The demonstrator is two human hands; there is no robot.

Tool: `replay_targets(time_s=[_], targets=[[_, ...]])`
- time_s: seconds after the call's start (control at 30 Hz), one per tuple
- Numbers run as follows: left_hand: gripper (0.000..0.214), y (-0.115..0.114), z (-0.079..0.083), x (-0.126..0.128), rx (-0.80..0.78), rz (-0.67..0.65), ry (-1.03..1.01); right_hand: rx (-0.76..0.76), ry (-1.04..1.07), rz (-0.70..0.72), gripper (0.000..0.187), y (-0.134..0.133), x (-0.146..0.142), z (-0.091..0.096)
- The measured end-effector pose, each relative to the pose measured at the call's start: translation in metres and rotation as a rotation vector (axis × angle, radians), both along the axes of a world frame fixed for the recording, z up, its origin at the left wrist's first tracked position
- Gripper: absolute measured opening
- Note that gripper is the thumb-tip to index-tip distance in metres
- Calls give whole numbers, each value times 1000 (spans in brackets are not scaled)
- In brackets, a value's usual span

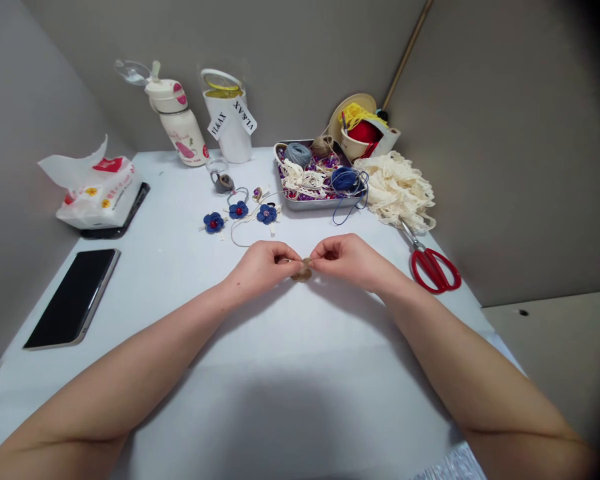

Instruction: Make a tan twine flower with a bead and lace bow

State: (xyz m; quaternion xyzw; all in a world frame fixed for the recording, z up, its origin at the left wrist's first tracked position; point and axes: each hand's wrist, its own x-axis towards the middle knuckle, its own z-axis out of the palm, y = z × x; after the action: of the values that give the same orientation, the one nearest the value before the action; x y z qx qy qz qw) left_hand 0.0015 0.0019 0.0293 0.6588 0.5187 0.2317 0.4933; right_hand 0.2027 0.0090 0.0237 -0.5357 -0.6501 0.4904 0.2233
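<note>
A small tan-brown piece, seemingly looped twine (301, 275), is pinched between both hands just above the middle of the table. My left hand (265, 265) grips its left side with thumb and forefinger. From the right, my right hand (347, 261) pinches its upper edge, fingers closed. Fingertips hide part of the piece. Beyond the hands lie three blue flower ornaments with beaded centres: a left one (214, 223), a middle one (239, 210) and a right one (267, 213). A thin cord (234, 235) curves beside them.
A metal tray (325, 203) holds yarn balls, lace and beads. Cream lace (397, 187) is heaped beside it, near red-handled scissors (433, 267). A phone (73, 298) and tissue pack (103, 193) lie left. A bottle (180, 130), white canister (230, 127) and yarn cup (357, 143) stand behind.
</note>
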Motion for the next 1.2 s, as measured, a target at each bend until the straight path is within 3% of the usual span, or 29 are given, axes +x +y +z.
replay_targets(time_s=[0.23,0.47,0.6,0.9,1.2], targets=[[17,-1,-4,1,43,-16,50,98,-83,40,11,-4,0,4],[21,0,-5,8,31,353,-264,99,161,-158,27,-3,-7,8],[22,-4,-12,13,-1,424,-407,64,306,-230,26,-5,-16,4],[18,-11,-12,17,18,411,-357,34,369,-313,21,-10,-24,3],[21,-4,-6,10,46,255,-223,94,267,-258,30,-3,-11,4]])
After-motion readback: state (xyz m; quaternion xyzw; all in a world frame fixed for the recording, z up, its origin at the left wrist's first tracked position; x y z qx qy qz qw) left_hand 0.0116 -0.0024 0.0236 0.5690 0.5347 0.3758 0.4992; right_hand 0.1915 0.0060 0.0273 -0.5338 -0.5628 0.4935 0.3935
